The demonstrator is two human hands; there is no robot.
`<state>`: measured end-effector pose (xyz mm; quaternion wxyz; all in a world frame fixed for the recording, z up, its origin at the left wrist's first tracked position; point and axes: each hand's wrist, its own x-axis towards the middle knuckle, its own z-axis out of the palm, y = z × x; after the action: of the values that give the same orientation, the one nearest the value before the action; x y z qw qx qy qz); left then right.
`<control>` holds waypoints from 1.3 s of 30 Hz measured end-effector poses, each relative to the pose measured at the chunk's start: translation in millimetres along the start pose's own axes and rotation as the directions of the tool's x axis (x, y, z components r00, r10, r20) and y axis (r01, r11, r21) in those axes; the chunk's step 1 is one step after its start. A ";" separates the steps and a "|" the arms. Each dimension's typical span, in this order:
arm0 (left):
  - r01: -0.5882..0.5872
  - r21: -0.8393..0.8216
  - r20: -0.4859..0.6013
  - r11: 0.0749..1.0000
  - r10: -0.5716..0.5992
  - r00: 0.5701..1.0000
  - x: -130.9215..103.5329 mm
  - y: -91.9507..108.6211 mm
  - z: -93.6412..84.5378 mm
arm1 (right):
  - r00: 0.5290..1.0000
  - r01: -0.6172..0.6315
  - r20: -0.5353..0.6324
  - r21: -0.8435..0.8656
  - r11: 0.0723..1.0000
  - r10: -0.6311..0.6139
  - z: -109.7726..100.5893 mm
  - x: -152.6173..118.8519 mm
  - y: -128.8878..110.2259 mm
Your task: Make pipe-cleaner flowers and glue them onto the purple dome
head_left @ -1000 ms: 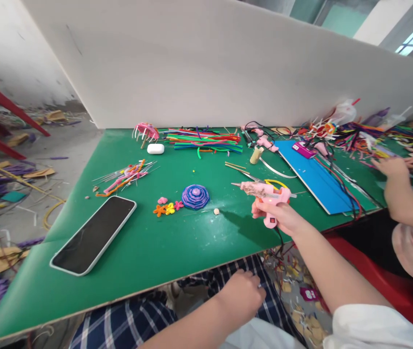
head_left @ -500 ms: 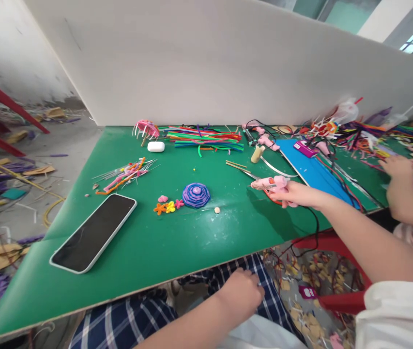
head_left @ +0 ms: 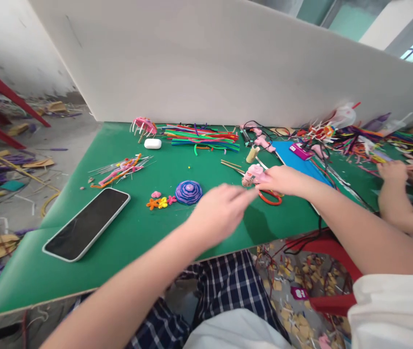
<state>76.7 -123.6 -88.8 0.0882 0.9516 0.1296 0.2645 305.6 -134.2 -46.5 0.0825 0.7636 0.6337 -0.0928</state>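
My right hand (head_left: 282,182) is closed around a pink hot glue gun (head_left: 254,175), held above the table's right half. My left hand (head_left: 221,213) is over the table with its fingers stretched toward the glue gun, somewhat blurred by motion; nothing shows in it. Just left of that hand lies a blue and purple spiral disc (head_left: 189,192) of coiled pipe cleaner. Beside the disc are small flowers in pink, yellow (head_left: 162,202) and orange (head_left: 152,203), plus a pink piece (head_left: 156,194). Orange-handled scissors (head_left: 270,198) lie below the glue gun, partly covered by my right hand.
A phone (head_left: 88,223) lies at the left of the green table. Bundled pipe cleaners (head_left: 202,138), a white case (head_left: 153,144) and a pink umbrella-like piece (head_left: 144,126) are at the back. More glue guns (head_left: 264,143) and a blue board (head_left: 300,165) are to the right, near another person's hands (head_left: 393,172).
My left hand has risen from my lap and come over the table toward the glue gun. The right hand has moved left slightly with the glue gun, turning it.
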 end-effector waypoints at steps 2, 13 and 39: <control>0.041 0.142 -0.058 0.989 -0.033 0.998 32.0 -19.5 -15.4 | 0.997 0.033 -0.065 -0.061 0.998 -0.037 -5.2 2.8 -5.3; 0.019 0.124 -0.116 0.992 -0.005 0.993 75.3 -44.4 18.6 | 0.989 0.112 0.088 0.061 0.992 -0.117 -18.3 11.8 3.3; 0.173 0.111 -0.007 0.979 -0.173 0.985 75.5 -37.3 33.7 | 0.990 0.077 0.103 0.212 0.974 -0.101 3.0 14.5 11.5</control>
<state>149.4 -69.3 -89.7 0.0579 0.9404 0.2264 0.2470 319.4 -123.3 -52.9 0.0341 0.7323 0.6485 -0.2050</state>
